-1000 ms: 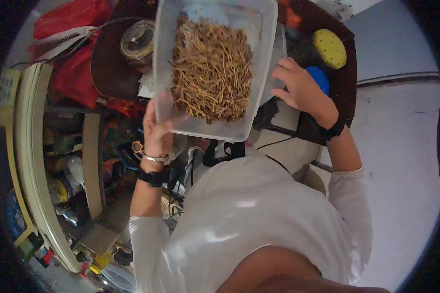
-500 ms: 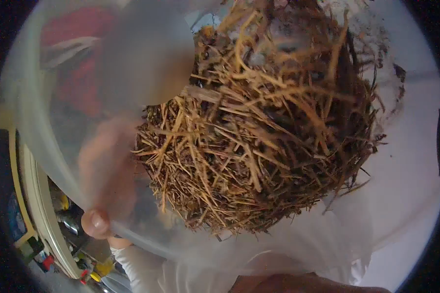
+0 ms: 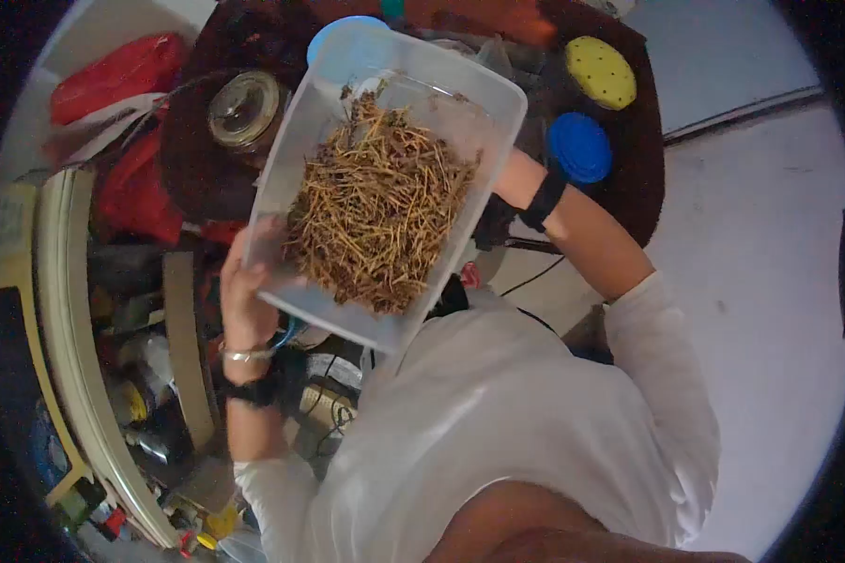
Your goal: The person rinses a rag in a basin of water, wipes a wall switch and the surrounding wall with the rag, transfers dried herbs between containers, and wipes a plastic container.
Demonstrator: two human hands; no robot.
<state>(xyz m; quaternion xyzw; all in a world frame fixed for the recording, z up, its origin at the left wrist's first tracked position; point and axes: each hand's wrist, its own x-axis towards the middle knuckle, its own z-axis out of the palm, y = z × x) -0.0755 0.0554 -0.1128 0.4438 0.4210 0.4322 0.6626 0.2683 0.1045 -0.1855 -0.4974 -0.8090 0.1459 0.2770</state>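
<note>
Clear plastic box (image 3: 314, 302) with brown stalks (image 3: 380, 206) is between the left hand (image 3: 246, 281), holding its near left corner, and the right hand (image 3: 514, 176), half hidden past its right side, grip unclear. Its long way points forward, slanting right.

The tub (image 3: 483, 89) is a cloudy, see-through white, and the stems (image 3: 380, 206) run from straw yellow to dark brown, mottled throughout. A pale blue disc (image 3: 333, 33) shows beyond them. On the dark reddish-brown bench (image 3: 640, 136), one lid (image 3: 601, 72) is yellow with dark dots and another, the round lid (image 3: 579, 147), is plain deep blue; the jar (image 3: 244, 108) has a yellowish tinge. The shirt (image 3: 507, 394) is plain white, both wristbands (image 3: 543, 199) black, the bangle (image 3: 246, 356) silver. The bag (image 3: 117, 75) is bright red, the board (image 3: 188, 347) tan, the right-hand panel (image 3: 751, 310) pale lilac-grey
</note>
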